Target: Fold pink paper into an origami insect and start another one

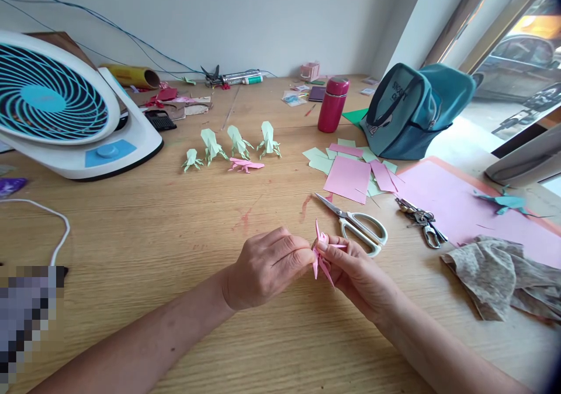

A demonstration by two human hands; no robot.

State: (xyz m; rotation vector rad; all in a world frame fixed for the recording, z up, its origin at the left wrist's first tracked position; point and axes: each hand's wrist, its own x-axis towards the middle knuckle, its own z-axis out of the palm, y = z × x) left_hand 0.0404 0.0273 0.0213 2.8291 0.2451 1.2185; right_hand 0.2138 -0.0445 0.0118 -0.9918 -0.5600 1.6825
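Both my hands meet over the wooden table (pixel 153 236) on a small pink folded paper figure (pixel 321 253). My left hand (pixel 267 268) pinches its left side with fingertips pressed together. My right hand (pixel 357 277) grips it from the right, fingers curled under it. Thin pink points stick out above and below my fingers. White-handled scissors (pixel 357 224) lie just beyond my right hand.
Several green folded figures (pixel 236 142) and a pink one (pixel 245 165) stand mid-table. Pink and green paper sheets (pixel 348 178), keys (pixel 423 221), a large pink sheet (pixel 456 207), a cloth (pixel 504 277), a teal bag (pixel 412 110), a red bottle (pixel 333 104), a fan (pixel 65 107).
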